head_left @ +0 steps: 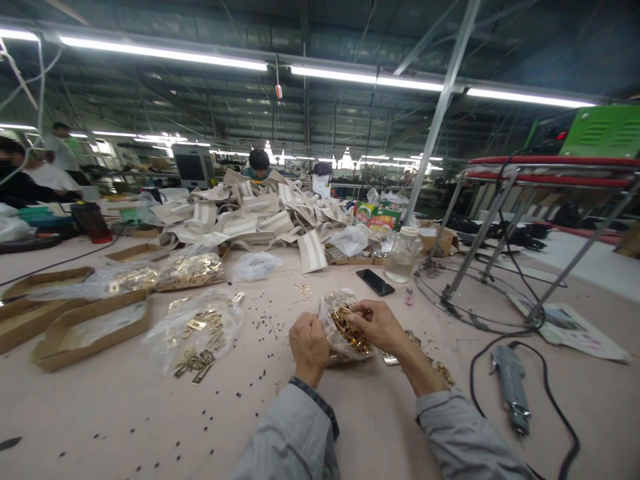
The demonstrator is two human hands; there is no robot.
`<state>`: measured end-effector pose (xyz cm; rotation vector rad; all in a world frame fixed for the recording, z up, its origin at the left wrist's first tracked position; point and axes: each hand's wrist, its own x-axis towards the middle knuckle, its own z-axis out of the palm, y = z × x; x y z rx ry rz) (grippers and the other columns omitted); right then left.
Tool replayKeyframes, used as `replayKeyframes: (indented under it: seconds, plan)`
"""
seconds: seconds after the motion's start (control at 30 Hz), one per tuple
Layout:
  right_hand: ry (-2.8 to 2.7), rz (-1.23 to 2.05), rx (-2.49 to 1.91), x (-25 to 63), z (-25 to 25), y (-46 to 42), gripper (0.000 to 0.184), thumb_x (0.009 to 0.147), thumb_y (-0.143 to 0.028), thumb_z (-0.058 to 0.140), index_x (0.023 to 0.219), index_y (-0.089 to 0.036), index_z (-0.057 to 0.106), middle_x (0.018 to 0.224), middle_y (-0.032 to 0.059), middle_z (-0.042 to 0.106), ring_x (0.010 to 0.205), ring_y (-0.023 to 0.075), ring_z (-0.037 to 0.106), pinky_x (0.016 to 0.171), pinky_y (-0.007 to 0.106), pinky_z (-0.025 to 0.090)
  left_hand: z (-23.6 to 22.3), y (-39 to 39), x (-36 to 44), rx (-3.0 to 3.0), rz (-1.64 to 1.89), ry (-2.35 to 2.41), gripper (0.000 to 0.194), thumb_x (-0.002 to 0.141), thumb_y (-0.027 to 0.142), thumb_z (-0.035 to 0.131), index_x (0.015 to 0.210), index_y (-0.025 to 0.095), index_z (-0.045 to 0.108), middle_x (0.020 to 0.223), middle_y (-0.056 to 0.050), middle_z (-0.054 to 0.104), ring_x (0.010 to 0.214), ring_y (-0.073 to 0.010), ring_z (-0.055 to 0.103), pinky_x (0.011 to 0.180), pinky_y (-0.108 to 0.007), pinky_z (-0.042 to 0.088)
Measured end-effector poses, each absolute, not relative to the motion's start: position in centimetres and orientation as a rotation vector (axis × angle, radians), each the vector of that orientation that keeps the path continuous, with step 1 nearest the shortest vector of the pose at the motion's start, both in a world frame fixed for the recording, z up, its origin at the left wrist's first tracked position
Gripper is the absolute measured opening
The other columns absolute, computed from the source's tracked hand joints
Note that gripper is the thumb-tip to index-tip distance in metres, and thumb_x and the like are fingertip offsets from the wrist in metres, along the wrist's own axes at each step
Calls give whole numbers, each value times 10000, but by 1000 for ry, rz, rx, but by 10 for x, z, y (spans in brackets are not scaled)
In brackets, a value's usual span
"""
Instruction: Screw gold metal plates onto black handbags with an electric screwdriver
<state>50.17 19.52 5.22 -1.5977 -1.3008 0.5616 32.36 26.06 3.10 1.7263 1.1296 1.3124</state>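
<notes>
A clear plastic bag of small shiny gold metal fittings lies open on the table in front of me. My left hand is closed in a fist on the bag's left edge. At the bag's mouth, my right hand has its thumb and fingers pinched together at the gold fittings; the exact piece between the fingertips is hard to make out. More gold metal pieces lie beside and partly behind my right forearm. To the left, flat gold plates rest on another spread plastic bag.
Cardboard trays and a bag of gold parts stand left. A pile of beige straps rises behind. A phone, glass jar, upturned stool and corded electric screwdriver are right. Small black pieces dot the table.
</notes>
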Motion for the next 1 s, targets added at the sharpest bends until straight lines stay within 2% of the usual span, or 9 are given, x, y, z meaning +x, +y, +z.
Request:
replayKeyframes:
  seconds: [0.13,0.3,0.4,0.53,0.67,0.8,1.0]
  plan:
    - [-1334,568,-1551,503,57,193,290,848,-412,713,910,-132,756,682,17,662,595,142,576,554,247,449,31,260,324,1729,1320,1131,292,832,259,409,542,239,431,617,-30,532,635,-191,484,632,-340,293]
    - [-1337,605,-1444,507,62,189,281,815,-404,759,910,-140,766,769,44,708,612,152,606,603,276,506,33,259,323,1727,1327,1132,295,831,252,415,536,237,418,614,-26,541,624,-187,492,620,-334,295]
    - [-1345,602,-1396,510,62,187,290,786,-416,793,919,-158,784,890,69,732,725,176,650,679,296,548,33,259,323,1726,1334,1128,307,840,251,415,534,238,408,600,-27,535,624,-188,495,619,-329,303]
    - [-1385,594,-1338,517,65,184,274,792,-409,803,919,-166,807,952,80,728,872,205,668,744,299,562,30,261,324,1715,1333,1111,308,847,258,418,540,239,408,600,-25,524,628,-187,488,618,-325,301]
    - [-1375,646,-1311,523,66,181,263,791,-388,818,920,-159,812,904,71,735,752,170,651,685,284,541,29,262,324,1697,1319,1121,319,858,296,429,545,239,410,607,-23,519,626,-187,475,619,-330,292]
    - [-1291,669,-1324,527,67,177,335,768,-420,837,940,-133,804,778,54,727,630,146,616,627,280,518,30,262,324,1700,1306,1119,298,834,284,426,540,237,421,608,-26,527,624,-190,474,626,-333,294]
    - [-1289,629,-1401,557,80,160,331,799,-410,797,965,-124,798,680,31,691,617,139,604,606,257,491,28,264,324,1687,1297,1106,293,831,294,440,544,241,417,599,-27,530,619,-197,472,626,-341,291]
